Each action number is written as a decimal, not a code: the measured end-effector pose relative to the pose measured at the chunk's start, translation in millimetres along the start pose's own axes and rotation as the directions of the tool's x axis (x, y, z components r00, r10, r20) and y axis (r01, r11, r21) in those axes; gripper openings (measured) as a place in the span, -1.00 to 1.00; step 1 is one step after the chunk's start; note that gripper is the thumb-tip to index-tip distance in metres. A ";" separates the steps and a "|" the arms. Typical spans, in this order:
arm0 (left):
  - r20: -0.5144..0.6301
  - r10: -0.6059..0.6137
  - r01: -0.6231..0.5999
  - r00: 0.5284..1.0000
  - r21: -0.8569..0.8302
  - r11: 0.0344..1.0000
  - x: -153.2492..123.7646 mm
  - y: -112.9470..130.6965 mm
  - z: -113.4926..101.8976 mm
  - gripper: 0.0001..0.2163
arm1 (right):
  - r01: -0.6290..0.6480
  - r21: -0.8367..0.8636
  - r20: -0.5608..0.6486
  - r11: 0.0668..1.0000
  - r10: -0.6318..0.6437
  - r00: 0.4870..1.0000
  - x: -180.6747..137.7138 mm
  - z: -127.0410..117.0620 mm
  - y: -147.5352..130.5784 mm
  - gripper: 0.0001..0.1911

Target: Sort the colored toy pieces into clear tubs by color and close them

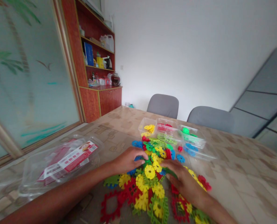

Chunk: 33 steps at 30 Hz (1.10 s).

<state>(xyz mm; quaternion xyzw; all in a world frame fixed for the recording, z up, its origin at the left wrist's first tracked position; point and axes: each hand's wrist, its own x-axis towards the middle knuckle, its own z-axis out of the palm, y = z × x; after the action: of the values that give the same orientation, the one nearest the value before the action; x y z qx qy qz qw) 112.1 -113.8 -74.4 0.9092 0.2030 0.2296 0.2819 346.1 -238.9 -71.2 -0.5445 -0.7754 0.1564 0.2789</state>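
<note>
A heap of flat notched plastic building pieces in yellow, red, blue and green lies before me. My left hand reaches into its left side, thumb and forefinger closed round a dark green piece. From the right comes my right hand, with another dark green piece between its thumb and fingers. Motion blurs both hands a little, and the fingers partly cover these pieces. Square red frames and light green pieces lie at the near edge of the heap.
Behind the heap stand clear plastic boxes: one with yellow pieces, one with red, one with green. Blue pieces lie in front of them. Clear packaging with a label sits at left. Grey chairs stand beyond the table.
</note>
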 end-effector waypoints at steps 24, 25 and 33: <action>-0.036 -0.062 0.060 0.997 -0.062 0.996 52.3 -21.4 12.3 -0.55 | -0.097 -0.137 -0.176 0.986 0.073 0.982 68.3 21.0 48.9 -0.54; -0.020 -0.058 0.056 0.998 -0.084 0.995 51.4 -18.2 10.4 -0.59 | -0.072 -0.123 -0.146 0.990 0.054 0.988 65.4 19.5 42.2 -0.57; 0.043 0.118 -0.111 0.992 -0.143 0.984 2.5 16.8 -25.4 -0.72 | -0.077 0.022 -0.105 0.997 0.078 0.991 23.4 -23.6 26.9 -0.63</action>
<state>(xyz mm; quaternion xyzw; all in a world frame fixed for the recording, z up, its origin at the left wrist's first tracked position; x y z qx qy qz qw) 104.7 -114.6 -44.8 0.9030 0.1263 0.2355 0.3364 374.8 -208.9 -61.0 -0.5792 -0.7364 0.1451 0.3180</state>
